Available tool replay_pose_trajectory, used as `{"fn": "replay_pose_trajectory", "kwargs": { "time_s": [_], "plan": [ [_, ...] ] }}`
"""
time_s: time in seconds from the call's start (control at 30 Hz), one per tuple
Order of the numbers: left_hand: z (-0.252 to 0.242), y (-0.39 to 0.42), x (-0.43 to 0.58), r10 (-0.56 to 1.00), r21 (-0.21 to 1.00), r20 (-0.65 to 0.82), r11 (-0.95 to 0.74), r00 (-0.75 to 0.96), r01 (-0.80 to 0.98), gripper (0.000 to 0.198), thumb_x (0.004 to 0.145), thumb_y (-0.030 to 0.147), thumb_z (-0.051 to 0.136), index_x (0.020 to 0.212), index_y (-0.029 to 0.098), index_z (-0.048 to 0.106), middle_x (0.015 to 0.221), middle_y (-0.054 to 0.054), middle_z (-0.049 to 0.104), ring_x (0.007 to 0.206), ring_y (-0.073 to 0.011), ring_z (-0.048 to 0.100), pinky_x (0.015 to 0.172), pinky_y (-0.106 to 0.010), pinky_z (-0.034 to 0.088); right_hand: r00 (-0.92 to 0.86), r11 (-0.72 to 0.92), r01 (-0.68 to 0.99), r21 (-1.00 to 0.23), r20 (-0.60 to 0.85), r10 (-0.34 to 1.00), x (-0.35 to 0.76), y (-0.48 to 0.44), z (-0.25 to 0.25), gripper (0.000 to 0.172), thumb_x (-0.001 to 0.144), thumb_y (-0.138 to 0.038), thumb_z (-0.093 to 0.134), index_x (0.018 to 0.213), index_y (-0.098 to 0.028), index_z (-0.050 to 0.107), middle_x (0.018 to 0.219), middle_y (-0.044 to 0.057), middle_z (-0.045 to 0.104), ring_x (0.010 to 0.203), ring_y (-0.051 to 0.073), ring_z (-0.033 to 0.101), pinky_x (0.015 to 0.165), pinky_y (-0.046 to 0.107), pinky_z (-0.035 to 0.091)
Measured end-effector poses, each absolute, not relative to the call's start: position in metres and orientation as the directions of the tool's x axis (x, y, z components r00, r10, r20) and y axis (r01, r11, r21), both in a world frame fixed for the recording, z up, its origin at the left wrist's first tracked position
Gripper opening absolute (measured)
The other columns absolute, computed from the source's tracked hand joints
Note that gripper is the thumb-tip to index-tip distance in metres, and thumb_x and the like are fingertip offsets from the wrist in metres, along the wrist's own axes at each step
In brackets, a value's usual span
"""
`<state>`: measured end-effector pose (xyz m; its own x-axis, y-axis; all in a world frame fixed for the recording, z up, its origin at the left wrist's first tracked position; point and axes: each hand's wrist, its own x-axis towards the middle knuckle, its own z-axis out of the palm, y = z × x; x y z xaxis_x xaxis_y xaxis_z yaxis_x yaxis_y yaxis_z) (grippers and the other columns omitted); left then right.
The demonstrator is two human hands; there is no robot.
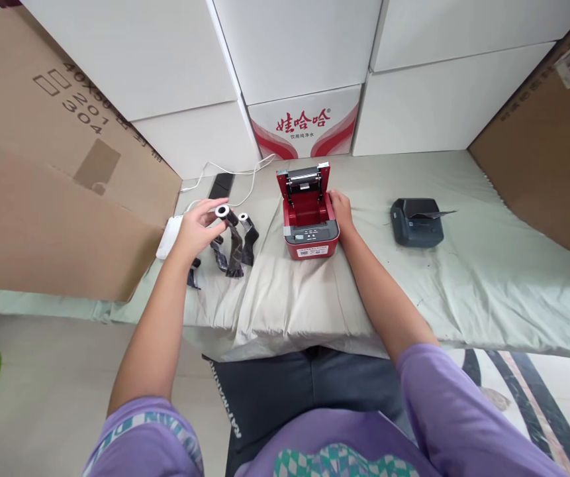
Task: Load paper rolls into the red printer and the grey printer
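My left hand (197, 228) pinches a small black roll (230, 215) with a white core, its loose dark strip trailing down over the cloth. Beside it lies another such roll (248, 233), and further dark strips show below my left wrist. A red thermal label printer (310, 232) stands in the middle with its lid (303, 179) raised and its red inner bay exposed. Against the printer's right side, my right hand (341, 209) grips the casing; some of its fingertips are hidden behind it.
A dark grey small printer (416, 223) sits to the right. At the left are a white device (169, 237), a black flat object (222, 185) and a white cable (252, 182). White boxes (304, 122) back the cloth-covered surface (488, 278); cardboard boxes (41, 199) flank it.
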<state>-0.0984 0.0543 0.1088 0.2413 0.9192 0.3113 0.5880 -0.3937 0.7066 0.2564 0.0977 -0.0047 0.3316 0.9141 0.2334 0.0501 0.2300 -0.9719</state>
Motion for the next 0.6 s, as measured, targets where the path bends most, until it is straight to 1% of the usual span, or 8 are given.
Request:
{"fn": "replay_pose_trajectory", "kwargs": {
  "time_s": [0.03,0.1,0.13,0.23,0.33,0.4,0.53,0.6],
  "plan": [
    [0.114,0.05,-0.091,0.914,0.74,0.334,-0.406,0.229,0.537,0.066,0.08,0.042,0.073,0.142,0.019,0.066,0.132,-0.013,0.07,0.116,-0.0272,0.073,0.105,-0.044,0.059,0.331,0.231,0.049,-0.972,0.234,0.914,0.256,0.097,-0.005,0.05,0.099,-0.067,0.047,0.072,-0.025,0.052,0.073,0.0,0.058,0.078,0.019,0.054,0.078,0.032,0.047],
    [0.126,0.041,-0.073,0.902,0.766,0.359,-0.432,0.242,0.476,0.07,0.079,0.042,0.077,0.144,0.02,0.063,0.129,-0.012,0.072,0.114,-0.0268,0.073,0.104,-0.045,0.06,0.333,0.23,0.049,-0.972,0.233,0.914,0.256,0.097,-0.005,0.05,0.1,-0.066,0.047,0.072,-0.025,0.052,0.073,0.0,0.058,0.078,0.019,0.054,0.078,0.032,0.047],
    [0.131,0.037,-0.063,0.892,0.765,0.367,-0.45,0.262,0.461,0.067,0.08,0.042,0.077,0.142,0.021,0.064,0.127,-0.012,0.073,0.114,-0.0266,0.073,0.105,-0.045,0.06,0.333,0.229,0.049,-0.972,0.233,0.914,0.256,0.097,-0.005,0.049,0.1,-0.065,0.047,0.072,-0.025,0.052,0.073,0.0,0.058,0.078,0.019,0.054,0.078,0.032,0.047],
    [0.145,0.03,-0.027,0.848,0.723,0.383,-0.522,0.366,0.453,0.049,0.085,0.041,0.076,0.129,0.02,0.073,0.124,-0.01,0.075,0.113,-0.0258,0.073,0.106,-0.044,0.059,0.337,0.234,0.05,-0.971,0.238,0.911,0.256,0.098,-0.006,0.046,0.102,-0.058,0.047,0.071,-0.025,0.051,0.072,0.0,0.057,0.077,0.019,0.052,0.078,0.032,0.047],
    [0.148,0.037,0.011,0.79,0.621,0.369,-0.602,0.49,0.503,0.038,0.087,0.035,0.076,0.122,0.019,0.078,0.12,-0.009,0.077,0.107,-0.0243,0.074,0.103,-0.042,0.059,0.335,0.236,0.049,-0.971,0.238,0.912,0.256,0.098,-0.006,0.043,0.103,-0.052,0.047,0.07,-0.025,0.05,0.071,-0.001,0.056,0.076,0.018,0.051,0.077,0.032,0.046],
    [0.143,0.049,0.033,0.759,0.53,0.319,-0.639,0.567,0.558,0.036,0.087,0.03,0.076,0.121,0.019,0.079,0.118,-0.009,0.078,0.106,-0.0246,0.074,0.103,-0.042,0.058,0.338,0.213,0.055,-0.976,0.219,0.915,0.256,0.099,-0.005,0.043,0.103,-0.051,0.047,0.07,-0.025,0.05,0.07,-0.001,0.055,0.075,0.018,0.05,0.077,0.031,0.046],
    [0.126,0.077,0.066,0.712,0.348,0.155,-0.688,0.685,0.636,0.034,0.087,0.023,0.073,0.12,0.018,0.08,0.119,-0.011,0.08,0.112,-0.0277,0.073,0.107,-0.041,0.054,0.339,0.191,0.062,-0.98,0.201,0.919,0.256,0.097,-0.002,0.045,0.102,-0.058,0.047,0.073,-0.024,0.054,0.072,-0.001,0.058,0.078,0.018,0.052,0.078,0.031,0.046],
    [0.119,0.086,0.076,0.694,0.295,0.078,-0.702,0.716,0.648,0.033,0.087,0.022,0.071,0.118,0.018,0.081,0.117,-0.011,0.08,0.111,-0.0281,0.073,0.103,-0.039,0.054,0.335,0.197,0.064,-0.978,0.207,0.919,0.255,0.097,-0.002,0.048,0.1,-0.065,0.045,0.075,-0.024,0.055,0.075,0.0,0.06,0.08,0.019,0.053,0.079,0.031,0.046]
  ]
}}
